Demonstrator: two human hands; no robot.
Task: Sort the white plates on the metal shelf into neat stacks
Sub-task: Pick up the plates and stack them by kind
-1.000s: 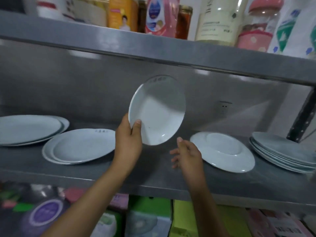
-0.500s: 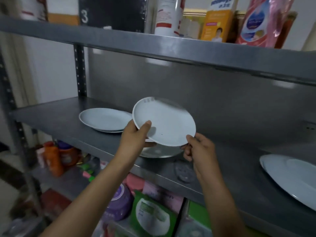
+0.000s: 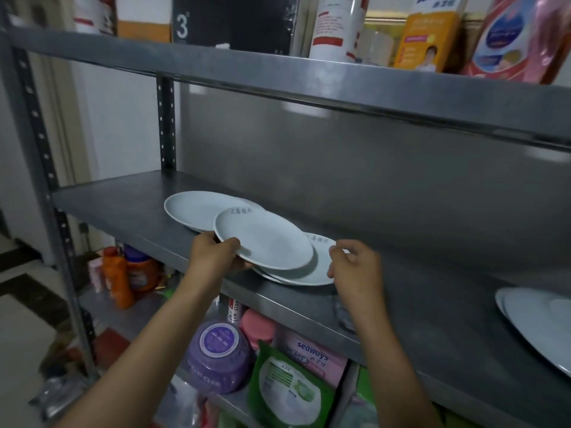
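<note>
My left hand (image 3: 216, 253) grips the near-left rim of a small white plate (image 3: 265, 239), held almost flat just over a short stack of white plates (image 3: 319, 267) on the metal shelf (image 3: 401, 307). My right hand (image 3: 355, 267) is at the right rim of that stack, fingers curled, apparently off the held plate. Behind and to the left lies another white plate stack (image 3: 191, 210), partly covered by the held plate. At the far right, a larger white plate pile (image 3: 537, 322) is cut off by the frame edge.
An upper shelf (image 3: 340, 84) carries bottles, boxes and a pink pouch close overhead. A grey back panel closes the shelf behind. Below stand a purple jar (image 3: 217, 355), a green pouch (image 3: 287, 390) and orange bottles (image 3: 119, 278). A perforated post (image 3: 58, 242) marks the left end.
The held plate has come down from a tilt to nearly flat, low over the stack. My right hand let go of its rim and now sits by the stack's right edge.
</note>
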